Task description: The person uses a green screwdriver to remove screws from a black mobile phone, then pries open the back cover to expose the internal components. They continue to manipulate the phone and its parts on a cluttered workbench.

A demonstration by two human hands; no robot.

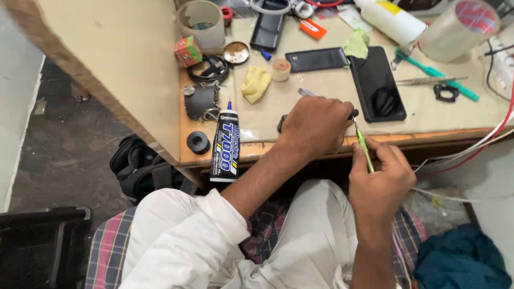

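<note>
The left hand (316, 126) lies knuckles-up at the front edge of the desk (332, 88), fingers curled down over a small dark object (282, 122) of which only a sliver shows at the hand's left side; what it is cannot be told. The right hand (381, 179) is just off the front edge, closed in a pinch around a slim green-handled screwdriver (364, 150), whose shaft slants up and left toward the left hand's fingertips.

Beside the left hand, a black glue tube (225, 147) with a blue nozzle lies over the front edge, overhanging it. Beyond the hands a black smartphone (377, 83) lies face up, with a second dark phone (317, 59) further back and a folded yellow cloth (255, 83) to its left. Near the right rear corner are a roll of clear tape (459, 29), a white bottle (390, 20), and a teal-handled tool (436, 73). A black ring (198, 142) sits near the front left corner.
</note>
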